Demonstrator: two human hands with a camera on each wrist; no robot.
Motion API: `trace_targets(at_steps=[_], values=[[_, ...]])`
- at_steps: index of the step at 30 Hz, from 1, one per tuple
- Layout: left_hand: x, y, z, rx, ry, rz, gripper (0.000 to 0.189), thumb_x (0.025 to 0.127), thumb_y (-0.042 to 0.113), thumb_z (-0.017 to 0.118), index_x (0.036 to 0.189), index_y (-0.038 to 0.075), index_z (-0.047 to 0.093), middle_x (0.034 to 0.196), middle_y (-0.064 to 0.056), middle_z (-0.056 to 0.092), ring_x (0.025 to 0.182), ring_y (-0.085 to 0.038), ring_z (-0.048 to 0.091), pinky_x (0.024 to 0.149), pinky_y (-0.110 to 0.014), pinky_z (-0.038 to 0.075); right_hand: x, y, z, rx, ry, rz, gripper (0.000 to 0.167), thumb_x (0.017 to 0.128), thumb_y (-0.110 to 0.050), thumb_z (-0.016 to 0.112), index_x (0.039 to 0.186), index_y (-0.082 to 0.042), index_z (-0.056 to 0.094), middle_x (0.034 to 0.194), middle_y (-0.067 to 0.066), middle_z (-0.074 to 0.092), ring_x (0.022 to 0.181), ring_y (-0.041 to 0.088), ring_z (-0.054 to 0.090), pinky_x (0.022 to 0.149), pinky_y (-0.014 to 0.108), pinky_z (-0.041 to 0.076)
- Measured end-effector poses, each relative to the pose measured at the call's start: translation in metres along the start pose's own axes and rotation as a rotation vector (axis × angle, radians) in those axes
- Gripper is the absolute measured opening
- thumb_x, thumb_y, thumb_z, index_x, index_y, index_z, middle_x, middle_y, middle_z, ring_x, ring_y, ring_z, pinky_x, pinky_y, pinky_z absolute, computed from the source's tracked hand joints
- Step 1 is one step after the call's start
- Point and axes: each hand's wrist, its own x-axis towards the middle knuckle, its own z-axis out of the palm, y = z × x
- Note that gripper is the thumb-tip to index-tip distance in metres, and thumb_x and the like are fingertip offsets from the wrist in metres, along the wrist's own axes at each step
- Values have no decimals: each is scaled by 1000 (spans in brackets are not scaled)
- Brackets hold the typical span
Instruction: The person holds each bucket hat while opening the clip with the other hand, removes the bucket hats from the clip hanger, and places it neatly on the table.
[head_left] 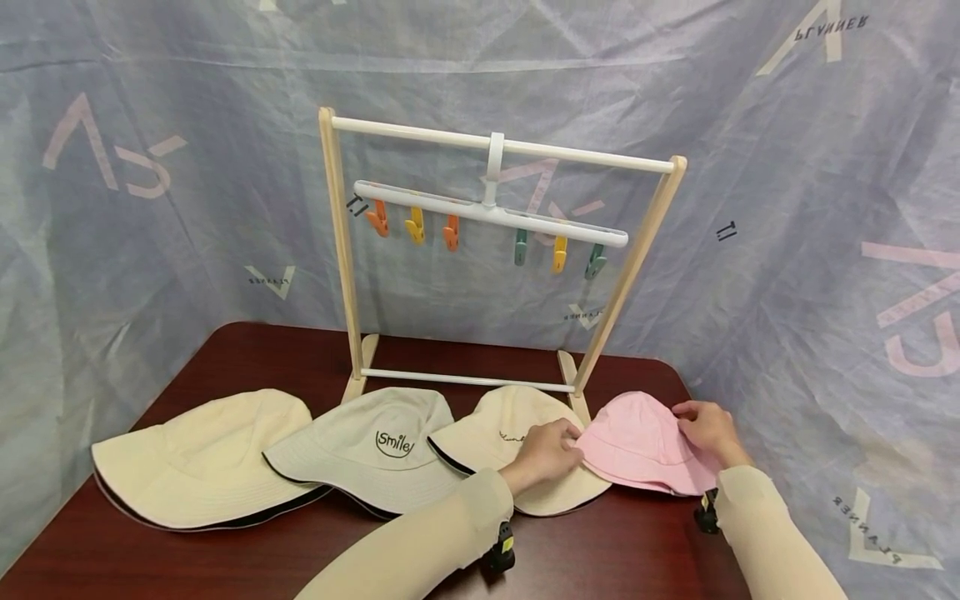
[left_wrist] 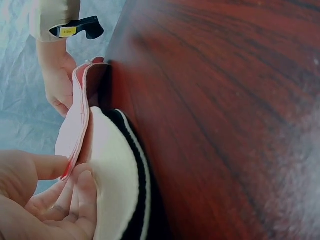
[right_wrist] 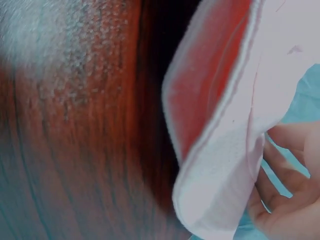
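Note:
A small pink bucket hat (head_left: 641,442) lies at the right end of a row of hats, its brim toward me. My left hand (head_left: 546,454) pinches the left edge of its brim between thumb and fingers, above a cream bucket hat with dark lettering (head_left: 510,414). In the left wrist view, the pink brim (left_wrist: 80,127) stands between the thumb and fingertips. On the other side, my right hand (head_left: 708,429) grips the pink hat with bent fingers. The right wrist view shows some of those fingers (right_wrist: 282,170) partly hidden behind the pink fabric.
A grey "smile" bucket hat (head_left: 375,467) and another cream bucket hat (head_left: 202,458) lie to the left, overlapping. Behind the row stands a wooden rack (head_left: 341,250) carrying a white hanger (head_left: 491,212) with several coloured clips (head_left: 451,233). Grey cloth surrounds the dark red table (head_left: 592,550).

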Motion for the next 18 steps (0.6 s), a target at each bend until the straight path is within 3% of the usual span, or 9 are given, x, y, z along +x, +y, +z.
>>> trace_targets(at_steps=[13,18], values=[[-4,2,-29,-31,-42,-29,26,92,13,77,117,10,73,85,3,79,81,-7,73,80,-24,53,2,-30,-15,32,51,-66,28,101,-13,64,124,1,74,108,22,77,105,46,69,91,61,50],[-6,-3,-45,-53,-57,-30,23,94,12,75,117,11,72,84,3,78,72,-5,71,73,-23,53,-1,-47,-21,37,74,-108,29,101,-14,65,125,0,74,117,24,76,107,46,69,91,61,50]])
